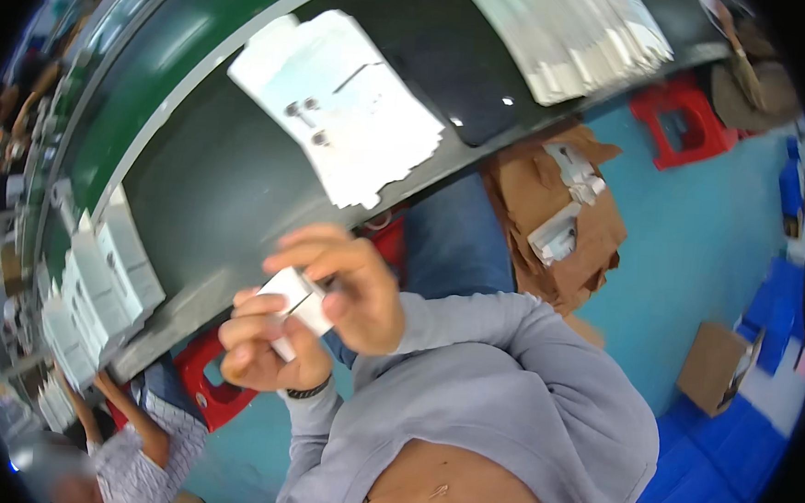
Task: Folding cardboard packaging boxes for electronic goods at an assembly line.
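White box (312,314), flat-sided, angular; left hand (272,347) fingers clasp it, right hand (367,295) fingers bent at edge, grip unclear.

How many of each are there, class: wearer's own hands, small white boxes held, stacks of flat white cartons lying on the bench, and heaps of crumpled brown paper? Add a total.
Left hand and right hand: 2
Small white box: 1
Stacks of flat white cartons: 2
Heap of crumpled brown paper: 1
Total: 6
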The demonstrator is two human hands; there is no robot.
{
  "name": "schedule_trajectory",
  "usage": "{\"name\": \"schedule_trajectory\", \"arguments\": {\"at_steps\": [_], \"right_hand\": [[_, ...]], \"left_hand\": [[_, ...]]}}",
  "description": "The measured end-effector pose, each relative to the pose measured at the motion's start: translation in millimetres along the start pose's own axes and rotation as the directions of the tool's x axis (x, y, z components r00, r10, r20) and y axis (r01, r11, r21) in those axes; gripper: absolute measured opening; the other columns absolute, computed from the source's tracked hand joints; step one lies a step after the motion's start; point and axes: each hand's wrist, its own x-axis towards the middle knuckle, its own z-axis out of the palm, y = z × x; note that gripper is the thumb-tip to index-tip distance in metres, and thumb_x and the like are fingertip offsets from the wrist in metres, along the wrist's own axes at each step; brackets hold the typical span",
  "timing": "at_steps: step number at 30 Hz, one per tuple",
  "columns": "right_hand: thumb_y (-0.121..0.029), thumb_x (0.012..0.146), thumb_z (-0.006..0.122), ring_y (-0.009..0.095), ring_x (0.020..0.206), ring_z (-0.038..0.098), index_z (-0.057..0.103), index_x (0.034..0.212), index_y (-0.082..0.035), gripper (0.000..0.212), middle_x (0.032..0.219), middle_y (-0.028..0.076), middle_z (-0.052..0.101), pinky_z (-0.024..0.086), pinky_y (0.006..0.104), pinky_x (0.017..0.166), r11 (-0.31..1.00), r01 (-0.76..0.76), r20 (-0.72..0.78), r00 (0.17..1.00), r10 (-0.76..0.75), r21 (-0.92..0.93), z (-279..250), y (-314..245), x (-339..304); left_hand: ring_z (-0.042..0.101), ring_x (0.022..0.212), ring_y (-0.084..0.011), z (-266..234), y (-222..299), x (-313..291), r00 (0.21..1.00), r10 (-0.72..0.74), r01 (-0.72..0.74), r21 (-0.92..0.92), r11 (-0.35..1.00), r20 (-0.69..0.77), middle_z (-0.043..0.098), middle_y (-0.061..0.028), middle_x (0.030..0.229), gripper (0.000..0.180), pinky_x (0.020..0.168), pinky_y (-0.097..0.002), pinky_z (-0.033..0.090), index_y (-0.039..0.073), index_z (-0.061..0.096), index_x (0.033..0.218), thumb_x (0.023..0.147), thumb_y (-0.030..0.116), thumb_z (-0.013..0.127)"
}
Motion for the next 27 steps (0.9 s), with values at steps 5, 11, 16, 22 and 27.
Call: {"name": "schedule_trajectory", "arguments": {"at_steps": [5, 11, 16, 22, 27], "right_hand": [[-0.024, 0.086, 0.057, 0.018, 0.082, 0.044, 0.064, 0.091, -0.006, 0.019, 0.110, 0.015, 0.056, 0.038, 0.0300, 0.072, 0.955, 0.077, 0.236, 0.972, -0.008, -0.285, -7, -5, 4], [0.007, 0.081, 0.052, 0.015, 0.097, 0.054, 0.050, 0.114, 0.002, 0.033, 0.119, 0.011, 0.044, 0.046, 0.0248, 0.076, 0.856, -0.518, 0.360, 0.800, 0.479, 0.011, 2, -17, 10], [0.008, 0.079, 0.052, 0.013, 0.099, 0.051, 0.051, 0.112, 0.000, 0.034, 0.111, 0.007, 0.045, 0.044, 0.0237, 0.079, 0.792, -0.608, 0.276, 0.772, 0.572, 0.059, 8, -9, 4], [0.009, 0.079, 0.052, 0.011, 0.097, 0.051, 0.048, 0.114, -0.001, 0.037, 0.112, 0.007, 0.046, 0.044, 0.0231, 0.078, 0.788, -0.616, 0.290, 0.755, 0.589, 0.002, 6, -6, 8], [0.004, 0.078, 0.057, 0.011, 0.097, 0.051, 0.044, 0.121, -0.003, 0.045, 0.115, 0.008, 0.046, 0.045, 0.0233, 0.076, 0.748, -0.664, 0.303, 0.712, 0.634, -0.004, 10, -3, 10]], "left_hand": [[0.051, 0.068, -0.0185, -16, -6, 9, 0.987, 0.084, -0.086, 0.009, 0.996, 0.136, 0.046, -0.0055, 0.086, 0.052, 0.068, -0.0389, 0.040, 0.021, 0.035, 0.117, 0.076, 0.011, 0.066], [0.046, 0.083, -0.0237, -23, -14, 10, 0.976, 0.216, -0.216, 0.067, 0.974, 0.000, 0.044, -0.0102, 0.098, 0.072, 0.069, -0.0387, 0.044, 0.029, 0.034, 0.121, 0.063, 0.062, 0.062], [0.047, 0.086, -0.0249, -38, -14, 12, 0.946, 0.228, -0.266, 0.150, 0.952, 0.229, 0.042, -0.0152, 0.106, 0.081, 0.069, -0.0385, 0.049, 0.028, 0.023, 0.133, 0.068, 0.062, 0.058], [0.046, 0.089, -0.0257, -35, -17, 8, 0.958, 0.197, -0.234, 0.166, 0.958, 0.210, 0.045, -0.0139, 0.109, 0.073, 0.073, -0.0393, 0.045, 0.025, 0.037, 0.123, 0.064, 0.060, 0.064], [0.044, 0.091, -0.0266, -42, -18, 9, 0.950, 0.215, -0.256, 0.172, 0.951, 0.224, 0.047, -0.0131, 0.110, 0.066, 0.074, -0.0399, 0.041, 0.023, 0.047, 0.117, 0.064, 0.059, 0.066]]}}
